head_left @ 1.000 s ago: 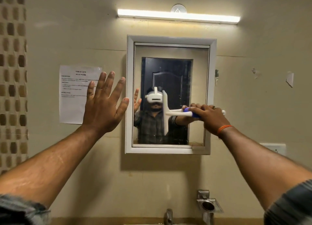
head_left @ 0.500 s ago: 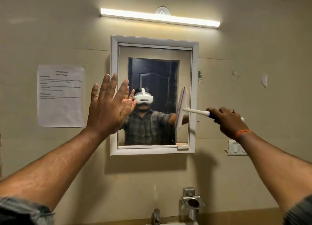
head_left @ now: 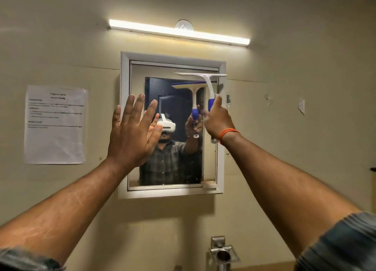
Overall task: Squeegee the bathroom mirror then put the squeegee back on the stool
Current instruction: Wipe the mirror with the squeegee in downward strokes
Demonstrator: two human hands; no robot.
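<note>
A white-framed mirror (head_left: 142,169) hangs on the beige wall ahead. My right hand (head_left: 218,119) grips the blue handle of a white squeegee (head_left: 205,78). Its blade lies level across the upper right part of the glass, just under the top frame. My left hand (head_left: 132,132) is raised with fingers spread in front of the mirror's left edge, holding nothing. Whether the palm touches the glass is unclear. The stool is out of view.
A tube light (head_left: 179,31) glows above the mirror. A printed paper sheet (head_left: 55,124) is stuck to the wall at left. A steel holder (head_left: 223,255) and a tap fitting sit low on the wall beneath the mirror.
My right hand turned the squeegee from a vertical blade at the mirror's right side to a level blade near the top. My left hand shifted right, over the mirror's left edge.
</note>
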